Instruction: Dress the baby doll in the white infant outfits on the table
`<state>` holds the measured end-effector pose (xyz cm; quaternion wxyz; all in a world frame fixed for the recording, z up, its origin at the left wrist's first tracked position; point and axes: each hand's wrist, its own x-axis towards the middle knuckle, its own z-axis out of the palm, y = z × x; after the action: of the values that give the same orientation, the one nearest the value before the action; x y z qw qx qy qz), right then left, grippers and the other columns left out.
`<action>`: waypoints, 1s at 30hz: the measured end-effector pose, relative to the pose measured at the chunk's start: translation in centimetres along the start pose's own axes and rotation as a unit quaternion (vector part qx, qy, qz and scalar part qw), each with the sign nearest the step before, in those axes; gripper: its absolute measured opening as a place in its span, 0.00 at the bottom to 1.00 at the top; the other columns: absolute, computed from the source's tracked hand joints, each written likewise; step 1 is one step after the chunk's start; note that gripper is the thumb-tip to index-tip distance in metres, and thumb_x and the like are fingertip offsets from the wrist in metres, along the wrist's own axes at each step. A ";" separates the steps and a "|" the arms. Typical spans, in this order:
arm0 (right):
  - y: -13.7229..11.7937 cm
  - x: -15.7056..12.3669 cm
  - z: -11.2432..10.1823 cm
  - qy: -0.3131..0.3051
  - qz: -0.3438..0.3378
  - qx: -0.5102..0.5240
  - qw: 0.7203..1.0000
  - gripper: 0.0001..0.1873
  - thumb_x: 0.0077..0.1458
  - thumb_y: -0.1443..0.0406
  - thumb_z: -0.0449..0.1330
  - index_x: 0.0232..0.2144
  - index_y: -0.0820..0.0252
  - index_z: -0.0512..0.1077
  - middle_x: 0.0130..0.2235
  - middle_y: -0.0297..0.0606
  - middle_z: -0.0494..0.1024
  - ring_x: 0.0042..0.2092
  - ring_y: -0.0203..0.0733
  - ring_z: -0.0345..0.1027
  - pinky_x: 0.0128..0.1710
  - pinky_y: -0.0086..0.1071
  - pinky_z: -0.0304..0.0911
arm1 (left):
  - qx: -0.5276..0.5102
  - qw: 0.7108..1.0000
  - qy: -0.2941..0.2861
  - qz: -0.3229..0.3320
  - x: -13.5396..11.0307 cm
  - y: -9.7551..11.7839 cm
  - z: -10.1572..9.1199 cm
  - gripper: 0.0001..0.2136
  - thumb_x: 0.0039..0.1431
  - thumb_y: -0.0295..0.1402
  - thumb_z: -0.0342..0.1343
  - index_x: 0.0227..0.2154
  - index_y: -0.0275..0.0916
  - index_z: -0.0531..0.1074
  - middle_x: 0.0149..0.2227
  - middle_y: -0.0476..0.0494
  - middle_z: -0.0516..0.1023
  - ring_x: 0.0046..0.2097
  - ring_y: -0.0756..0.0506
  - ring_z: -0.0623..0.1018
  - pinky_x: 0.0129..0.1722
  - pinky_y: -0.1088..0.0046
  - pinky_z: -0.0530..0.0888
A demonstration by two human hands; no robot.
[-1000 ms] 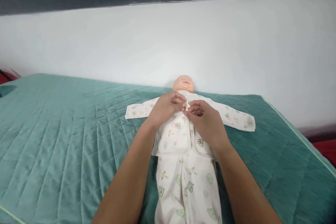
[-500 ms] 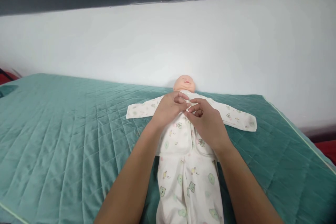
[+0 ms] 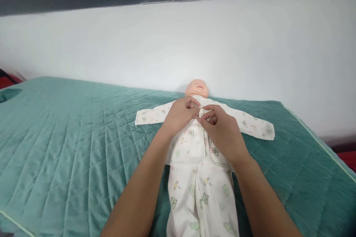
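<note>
A baby doll (image 3: 197,87) lies on its back on a teal quilted mat (image 3: 69,137), head toward the wall. It wears a white printed shirt (image 3: 186,144) with sleeves spread out and matching trousers (image 3: 203,200). My left hand (image 3: 179,114) and my right hand (image 3: 221,131) meet over the doll's chest. Both pinch the shirt's front opening near a small button just below the neck.
A white wall (image 3: 178,44) stands right behind the doll's head, with a dark band above it. The mat's right edge (image 3: 314,137) runs diagonally, and something red (image 3: 347,157) shows beyond it. Red also shows at the far left.
My hands stay pinched at the top of the shirt front, fingers shifting slightly. The view has drifted a little, so everything sits slightly further right.
</note>
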<state>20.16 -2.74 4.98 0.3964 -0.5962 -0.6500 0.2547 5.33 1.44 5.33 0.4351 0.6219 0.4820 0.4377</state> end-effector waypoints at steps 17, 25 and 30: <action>-1.7 -2.5 -2.3 -0.098 -0.003 -0.313 0.945 0.13 0.57 0.64 0.54 0.23 0.54 0.55 0.25 0.35 0.68 0.25 0.40 0.55 0.25 0.35 0.45 | 0.075 0.996 0.032 0.042 -1.1 -0.1 0.7 0.04 0.55 0.32 0.54 0.31 0.40 0.74 0.29 0.49 0.78 0.30 0.49 0.75 0.31 0.72 0.68; 0.7 -2.3 -2.0 -0.113 -0.097 -0.219 0.964 0.20 0.62 0.63 0.51 0.19 0.55 0.51 0.20 0.31 0.61 0.24 0.37 0.51 0.27 0.35 0.44 | 0.109 0.983 0.079 0.125 -5.3 -1.8 1.8 0.05 0.60 0.32 0.53 0.31 0.40 0.74 0.32 0.50 0.75 0.35 0.49 0.73 0.38 0.72 0.68; 0.9 -1.9 -2.6 -0.130 -0.003 -0.050 0.990 0.20 0.59 0.57 0.54 0.18 0.56 0.57 0.20 0.29 0.67 0.23 0.35 0.57 0.26 0.32 0.51 | 0.125 0.985 0.020 0.114 -5.7 -1.6 1.1 0.02 0.58 0.32 0.58 0.33 0.41 0.75 0.37 0.49 0.73 0.35 0.50 0.71 0.37 0.72 0.68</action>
<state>22.77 -4.81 5.28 0.2791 -0.5753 -0.7097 0.2958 5.12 -3.97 2.79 0.2917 0.7134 0.4673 0.4331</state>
